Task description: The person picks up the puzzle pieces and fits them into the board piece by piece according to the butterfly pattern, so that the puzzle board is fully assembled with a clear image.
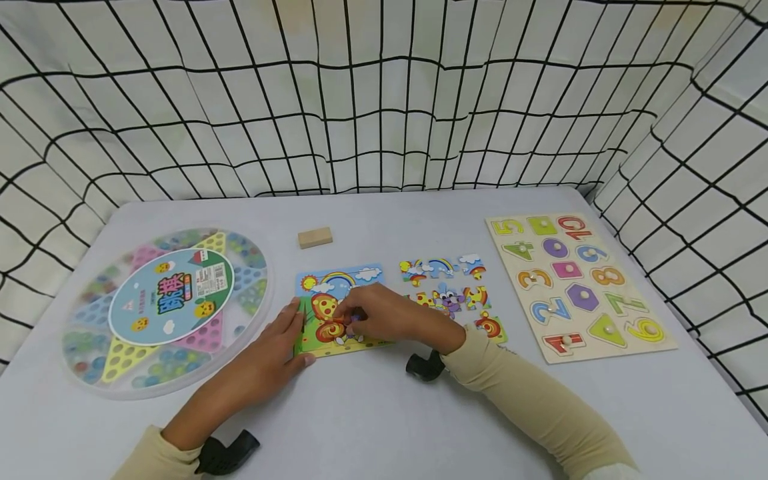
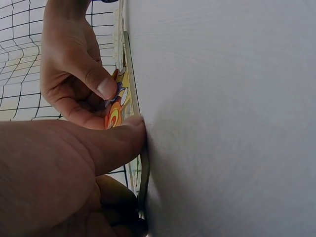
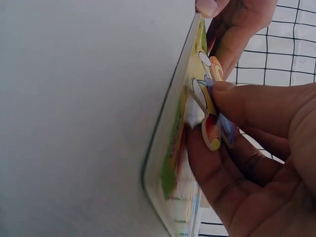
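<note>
A jigsaw board (image 1: 318,345) with a rainbow and a sun lies flat in the middle of the table. Along its left side rest the fingers of my left hand (image 1: 273,353), while the thumb touches the front edge near the corner. My right hand (image 1: 381,313) is over the board's right half. Between thumb and fingers it pinches a colourful jigsaw piece (image 3: 213,131), tilted close over the board's surface. An orange swirl piece (image 1: 330,331) shows on the board. Right of the board, several jigsaw pieces (image 1: 447,298) are laid out in rows, some hidden behind my right hand.
A round checkers set (image 1: 171,300) with coloured marbles stands at left. At right lies a wooden number-and-shape peg board (image 1: 576,287). A small wooden block (image 1: 315,237) sits behind the jigsaw board. Black netting (image 1: 384,113) over white cloth borders the table's back and sides.
</note>
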`<state>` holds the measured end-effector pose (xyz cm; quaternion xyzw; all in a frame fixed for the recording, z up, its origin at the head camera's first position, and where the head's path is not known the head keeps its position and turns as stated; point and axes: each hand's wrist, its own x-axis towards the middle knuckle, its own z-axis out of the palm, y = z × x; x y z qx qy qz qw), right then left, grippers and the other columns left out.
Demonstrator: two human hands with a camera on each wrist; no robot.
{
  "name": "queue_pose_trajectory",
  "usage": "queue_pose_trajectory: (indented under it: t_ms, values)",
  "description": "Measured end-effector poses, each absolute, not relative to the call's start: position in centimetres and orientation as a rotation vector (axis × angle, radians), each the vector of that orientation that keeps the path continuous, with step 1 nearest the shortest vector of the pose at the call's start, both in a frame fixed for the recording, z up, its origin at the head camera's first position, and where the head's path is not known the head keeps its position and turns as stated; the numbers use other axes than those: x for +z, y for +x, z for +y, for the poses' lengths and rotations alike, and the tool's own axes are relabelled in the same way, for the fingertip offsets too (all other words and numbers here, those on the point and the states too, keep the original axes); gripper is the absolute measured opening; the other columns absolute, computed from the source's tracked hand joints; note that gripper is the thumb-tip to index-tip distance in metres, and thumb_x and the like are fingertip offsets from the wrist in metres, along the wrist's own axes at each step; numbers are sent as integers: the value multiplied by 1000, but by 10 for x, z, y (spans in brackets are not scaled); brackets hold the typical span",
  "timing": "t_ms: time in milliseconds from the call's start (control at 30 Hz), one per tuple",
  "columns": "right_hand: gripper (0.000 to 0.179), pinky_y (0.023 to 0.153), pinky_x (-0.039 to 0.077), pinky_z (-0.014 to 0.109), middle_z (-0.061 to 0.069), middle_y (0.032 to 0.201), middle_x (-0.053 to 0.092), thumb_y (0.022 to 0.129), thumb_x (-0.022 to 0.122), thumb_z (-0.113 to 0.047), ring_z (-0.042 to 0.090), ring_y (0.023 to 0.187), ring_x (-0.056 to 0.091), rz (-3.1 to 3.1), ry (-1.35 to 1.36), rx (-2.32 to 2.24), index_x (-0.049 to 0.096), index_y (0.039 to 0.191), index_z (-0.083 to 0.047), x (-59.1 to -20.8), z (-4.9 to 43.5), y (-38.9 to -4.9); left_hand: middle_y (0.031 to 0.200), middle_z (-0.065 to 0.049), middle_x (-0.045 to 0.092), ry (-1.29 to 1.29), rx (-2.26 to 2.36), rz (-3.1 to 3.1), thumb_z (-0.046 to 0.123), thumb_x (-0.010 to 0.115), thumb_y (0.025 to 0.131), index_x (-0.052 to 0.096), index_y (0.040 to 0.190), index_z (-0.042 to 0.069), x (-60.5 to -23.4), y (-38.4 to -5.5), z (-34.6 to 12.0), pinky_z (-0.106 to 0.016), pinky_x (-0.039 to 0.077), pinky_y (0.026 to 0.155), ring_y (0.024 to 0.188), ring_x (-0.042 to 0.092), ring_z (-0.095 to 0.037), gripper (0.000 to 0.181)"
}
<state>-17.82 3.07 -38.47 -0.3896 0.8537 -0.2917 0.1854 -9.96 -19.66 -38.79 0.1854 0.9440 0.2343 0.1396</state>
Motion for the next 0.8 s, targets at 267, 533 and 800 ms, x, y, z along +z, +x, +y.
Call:
queue_pose_trajectory:
  t_ms: [267,533,800]
  values:
    - [27,73,44,19,-5,97,58,91,72,-15,9,84,51,2458,-1153,-700,72,117,-10,-385,32,-180,158,-26,6,554,667,2731,23,63,97,19,150,-11,-389,-99,-196,-61,22,109,143,10,-45,77]
    - [25,73,45,16,-6,96,59,91,71,-15,6,84,53,2447,-1150,-715,71,114,-8,-388,27,-182,158,-28,6,546,669,2731,23,63,97,18,149,-12,-386,-99,-195,-62,21,109,143,11,-46,78]
    - [23,78,43,19,-2,102,60,91,71,-15,8,90,51,2464,-1175,-653,72,113,-8,-389,26,-184,158,-27,6,558,677,2733,23,63,97,18,150,-11,-387,-99,-196,-61,25,108,142,12,-47,77]
